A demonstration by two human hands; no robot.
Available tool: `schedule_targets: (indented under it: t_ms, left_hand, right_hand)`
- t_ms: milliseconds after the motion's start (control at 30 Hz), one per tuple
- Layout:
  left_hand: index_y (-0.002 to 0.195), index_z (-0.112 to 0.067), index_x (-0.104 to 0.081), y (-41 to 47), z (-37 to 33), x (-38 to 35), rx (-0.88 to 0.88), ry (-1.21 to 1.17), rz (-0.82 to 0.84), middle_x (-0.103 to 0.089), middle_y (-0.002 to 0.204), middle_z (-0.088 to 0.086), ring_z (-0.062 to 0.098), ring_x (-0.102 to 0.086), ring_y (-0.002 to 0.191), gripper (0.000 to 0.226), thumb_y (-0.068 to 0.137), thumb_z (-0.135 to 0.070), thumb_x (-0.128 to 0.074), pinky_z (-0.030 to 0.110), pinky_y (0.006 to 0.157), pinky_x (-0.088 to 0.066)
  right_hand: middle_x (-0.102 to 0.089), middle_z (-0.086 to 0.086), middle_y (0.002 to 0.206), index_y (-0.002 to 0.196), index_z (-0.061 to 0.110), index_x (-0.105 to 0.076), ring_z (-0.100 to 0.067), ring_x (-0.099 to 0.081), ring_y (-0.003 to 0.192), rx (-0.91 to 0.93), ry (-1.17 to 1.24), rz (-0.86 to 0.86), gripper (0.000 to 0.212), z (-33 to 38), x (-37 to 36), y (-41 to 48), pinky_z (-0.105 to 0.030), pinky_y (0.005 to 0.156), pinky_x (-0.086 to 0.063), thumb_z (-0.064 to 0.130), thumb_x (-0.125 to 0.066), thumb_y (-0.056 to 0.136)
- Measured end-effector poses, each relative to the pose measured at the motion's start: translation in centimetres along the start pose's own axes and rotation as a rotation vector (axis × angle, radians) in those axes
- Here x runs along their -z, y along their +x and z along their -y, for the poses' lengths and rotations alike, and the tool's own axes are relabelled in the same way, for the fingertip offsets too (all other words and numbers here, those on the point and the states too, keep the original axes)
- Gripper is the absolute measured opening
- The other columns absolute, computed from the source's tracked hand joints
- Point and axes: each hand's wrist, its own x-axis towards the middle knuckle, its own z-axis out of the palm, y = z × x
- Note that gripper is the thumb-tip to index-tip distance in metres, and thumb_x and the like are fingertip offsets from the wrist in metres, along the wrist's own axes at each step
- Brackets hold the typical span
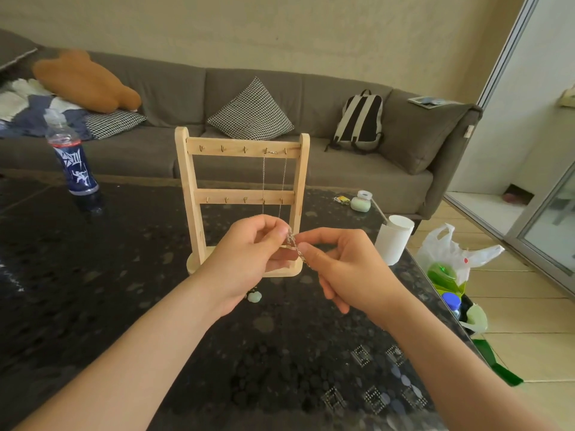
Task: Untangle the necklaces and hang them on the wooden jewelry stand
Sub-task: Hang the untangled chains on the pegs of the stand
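Counter (93, 275): dark and speckled; it carried the wooden jewelry stand (190, 188) near its far edge.
Bottle (73, 163): stood upright on the counter, well to the left of the stand, with a blue label and a clear cap.
Left hand (249, 256): raised in front of the stand's lower left part, fingers curled, fingertips pinching the silver chain (295, 248).
Wooden jewelry stand: upright, two rails with a row of small hooks on each, its base partly hidden behind both hands.
Hung necklace (264, 178): a thin chain looped over the right-hand hooks of the stand's top rail; its two strands fell past the lower rail and went out of sight behind the hands.
Silver chain: a bunched length stretched between the two hands, just in front of the stand's base; it may be the same necklace as the hung one, but the tangle was too small to tell.
Green pendant (254, 296): pale, just in front of the stand's base, under the left hand.
Right hand (348, 265): in front of the stand's right post, thumb and forefinger pinching the chain, the other fingers loosely bent.
White cup (393, 241): to the right of the stand, at the counter's edge.
Plastic bag (448, 253): on the floor, further right of the stand.
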Motion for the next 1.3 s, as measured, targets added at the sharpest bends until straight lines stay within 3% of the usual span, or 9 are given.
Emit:
schedule_targets:
  t_ms: [133, 300, 500, 633, 700, 833, 967, 1200, 1300]
  left_hand:
    - [0.115, -0.017, -0.066, -0.1, -0.2, -0.1, -0.01, 0.028, -0.033, -0.076, 0.109, 0.004, 0.019, -0.081, 0.091, 0.011, 0.108, -0.017, -0.057, 0.041, 0.093, -0.065]
    - [0.12, -0.013, -0.066, -0.2, -0.1, -0.5, 0.034, -0.026, -0.031, -0.076, 0.109, 0.008, 0.022, -0.081, 0.089, 0.015, 0.11, -0.016, -0.055, 0.047, 0.095, -0.064]
    - [0.114, -0.009, -0.077, -0.3, -0.7, -0.7, 0.244, -0.196, 0.053, -0.082, 0.103, 0.011, 0.026, -0.081, 0.096, 0.037, 0.106, -0.041, -0.06, 0.046, 0.096, -0.063]
    - [0.117, -0.013, -0.079, -0.3, -0.4, -0.4, 0.164, -0.171, 0.038, -0.083, 0.104, 0.006, 0.02, -0.081, 0.098, 0.022, 0.103, -0.026, -0.068, 0.046, 0.099, -0.062]
    - [0.118, -0.015, -0.078, -0.1, -0.2, -0.3, 0.139, -0.187, -0.023, -0.083, 0.103, 0.005, 0.02, -0.081, 0.097, 0.018, 0.102, -0.017, -0.069, 0.047, 0.098, -0.062]
    - [0.116, -0.02, -0.076, 0.3, -0.1, -0.4, 0.136, -0.184, -0.077, -0.082, 0.104, 0.002, 0.02, -0.081, 0.093, 0.016, 0.103, -0.015, -0.07, 0.045, 0.093, -0.065]
    - [0.111, -0.025, -0.076, 0.3, -0.1, -0.7, 0.037, 0.014, -0.094, -0.081, 0.101, -0.004, 0.011, -0.079, 0.092, 0.011, 0.103, -0.023, -0.069, 0.033, 0.089, -0.064]
    - [0.109, -0.029, -0.075, 0.3, 0.7, -1.0, -0.217, 0.456, -0.122, -0.072, 0.097, -0.017, 0.004, -0.069, 0.094, 0.009, 0.102, -0.03, -0.069, 0.017, 0.083, -0.054]
    - [0.112, -0.028, -0.072, 0.4, 1.0, -1.0, -0.259, 0.557, -0.141, -0.069, 0.101, -0.018, 0.003, -0.066, 0.094, 0.01, 0.103, -0.031, -0.067, 0.009, 0.079, -0.046]
  right_hand:
    - [-0.057, -0.011, 0.047, 0.119, 0.029, -0.076, -0.019, -0.041, 0.031, 0.008, 0.011, -0.01, 0.026, -0.1, -0.1, 0.0, -0.021, 0.044, -0.044, 0.04, -0.054, 0.11]
    - [-0.062, -0.009, 0.048, 0.121, 0.029, -0.073, -0.02, -0.046, 0.031, 0.022, -0.036, -0.052, 0.02, -0.5, -0.4, 0.1, -0.02, 0.041, -0.041, 0.029, -0.057, 0.11]
    - [-0.069, -0.012, 0.055, 0.131, 0.031, -0.069, -0.025, -0.06, 0.038, 0.015, -0.019, -0.057, 0.025, -0.7, -1.0, -0.1, -0.02, 0.042, -0.045, 0.028, -0.055, 0.111]
    - [-0.072, -0.009, 0.06, 0.136, 0.033, -0.067, -0.027, -0.066, 0.043, 0.021, -0.055, -0.076, 0.028, -0.6, -1.2, -0.2, -0.016, 0.043, -0.045, 0.029, -0.055, 0.111]
    - [-0.075, -0.007, 0.066, 0.139, 0.034, -0.065, -0.027, -0.07, 0.048, -0.002, -0.053, -0.083, 0.03, -0.5, -1.4, -0.2, -0.021, 0.042, -0.048, 0.031, -0.053, 0.111]
    - [-0.079, 0.005, 0.09, 0.125, 0.029, -0.074, -0.02, -0.075, 0.054, 0.015, -0.098, -0.152, 0.023, -0.6, -1.4, -0.2, -0.028, 0.042, -0.055, 0.031, -0.058, 0.109]
    - [-0.079, 0.01, 0.097, 0.1, 0.025, -0.075, -0.016, -0.075, 0.053, 0.046, -0.125, -0.268, 0.008, -0.7, -1.3, -0.1, -0.018, 0.045, -0.051, 0.027, -0.069, 0.103]
    - [-0.077, 0.012, 0.091, 0.1, 0.024, -0.078, -0.014, -0.074, 0.054, 0.055, -0.169, -0.267, 0.011, -1.0, -1.3, 0.2, -0.02, 0.056, -0.054, 0.029, -0.069, 0.103]
    - [-0.076, 0.01, 0.084, 0.093, 0.022, -0.077, -0.013, -0.073, 0.052, 0.067, -0.204, -0.295, 0.012, -1.1, -1.0, 0.2, -0.019, 0.052, -0.052, 0.023, -0.069, 0.103]
